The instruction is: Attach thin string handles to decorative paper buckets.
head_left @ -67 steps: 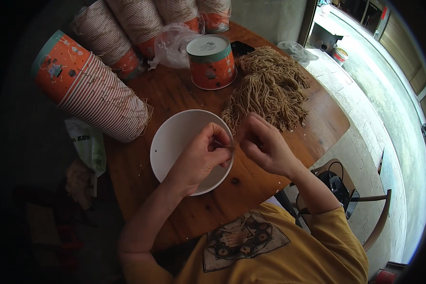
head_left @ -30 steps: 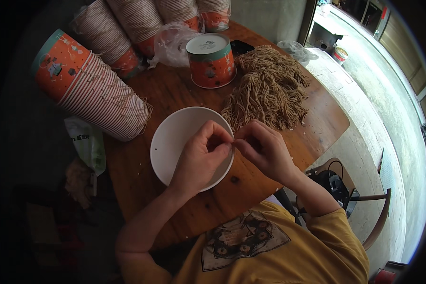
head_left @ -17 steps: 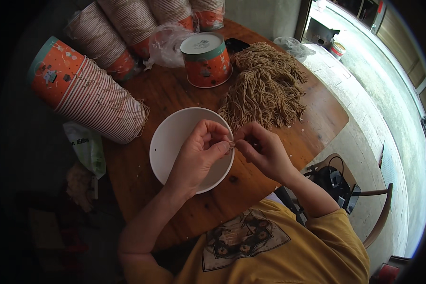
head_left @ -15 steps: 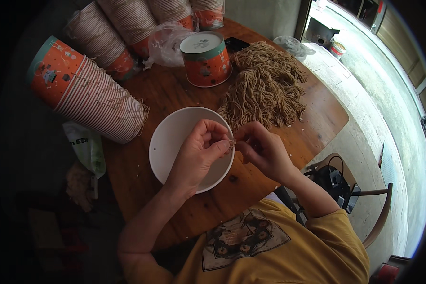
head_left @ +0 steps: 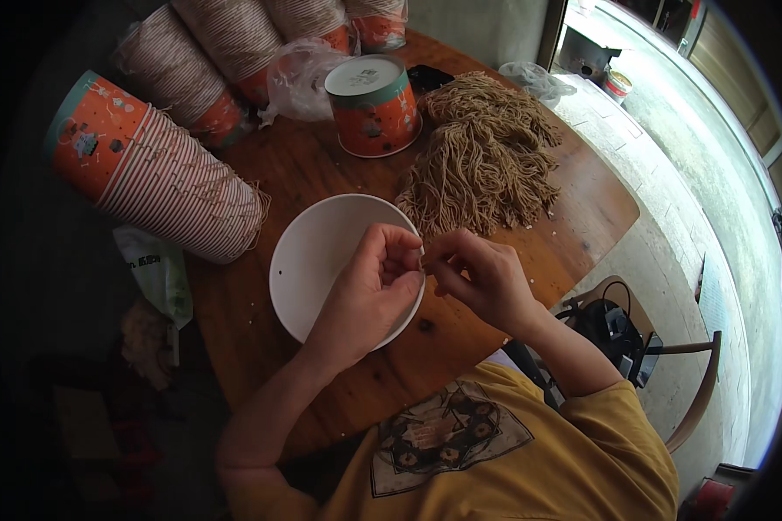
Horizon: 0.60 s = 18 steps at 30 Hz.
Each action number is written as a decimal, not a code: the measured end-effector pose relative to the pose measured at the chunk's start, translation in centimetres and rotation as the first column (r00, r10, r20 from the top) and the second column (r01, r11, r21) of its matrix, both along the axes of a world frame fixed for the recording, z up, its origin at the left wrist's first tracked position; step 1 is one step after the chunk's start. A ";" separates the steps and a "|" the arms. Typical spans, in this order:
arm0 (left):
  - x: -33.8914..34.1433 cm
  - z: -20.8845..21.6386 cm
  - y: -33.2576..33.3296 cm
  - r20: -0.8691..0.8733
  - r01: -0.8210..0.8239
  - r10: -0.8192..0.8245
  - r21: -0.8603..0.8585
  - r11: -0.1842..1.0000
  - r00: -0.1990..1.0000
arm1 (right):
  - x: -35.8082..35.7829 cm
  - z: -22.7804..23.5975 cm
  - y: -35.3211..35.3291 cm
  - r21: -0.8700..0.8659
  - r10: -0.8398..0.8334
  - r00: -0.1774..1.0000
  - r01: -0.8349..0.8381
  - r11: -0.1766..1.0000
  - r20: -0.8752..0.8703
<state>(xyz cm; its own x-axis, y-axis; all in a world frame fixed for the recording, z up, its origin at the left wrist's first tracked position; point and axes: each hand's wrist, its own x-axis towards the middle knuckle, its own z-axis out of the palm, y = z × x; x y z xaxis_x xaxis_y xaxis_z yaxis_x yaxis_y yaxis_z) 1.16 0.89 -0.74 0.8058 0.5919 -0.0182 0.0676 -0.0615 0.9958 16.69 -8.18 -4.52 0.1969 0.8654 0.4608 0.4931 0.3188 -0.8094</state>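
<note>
A white-lined paper bucket (head_left: 308,247) stands on the wooden table before me, its mouth facing up and a small dark hole in its left wall. My left hand (head_left: 381,278) reaches over its mouth, thumb and fingers closed in a pinch at the right rim. From outside that rim, my right hand (head_left: 482,276) meets it with fingertips pinched. A small bit of brown cord shows between the fingertips; most of it is hidden by the fingers. Just beyond my right hand lies a big heap of tan cords (head_left: 487,161).
Nested orange paper buckets with cords (head_left: 161,169) lie at the left; more wrapped stacks (head_left: 235,43) are behind. An upside-down orange bucket (head_left: 374,108) stands at the back beside a clear plastic bag (head_left: 302,78). A chair (head_left: 695,395) with a black bag (head_left: 608,330) is at right.
Both hands stay together at the bucket's right rim, with the fingertips shifted slightly. The tan bit between them shows less now. The whole view has drifted a little.
</note>
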 end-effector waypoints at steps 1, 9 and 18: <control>0.0 0.0 0.0 -0.001 -0.002 0.002 0.000 1.000 1.000 | 0.0 -0.1 0.1 -0.002 0.012 1.000 -0.012 1.000 -0.016; -0.4 -0.7 0.1 -0.072 -0.007 0.013 0.091 0.996 0.997 | 0.0 -0.9 0.6 -0.115 0.041 0.923 -0.091 0.989 -0.383; -0.5 0.5 -0.2 -0.175 0.000 0.113 0.542 0.840 0.978 | 0.0 -0.9 0.5 -0.106 0.072 0.896 -0.131 0.986 -0.439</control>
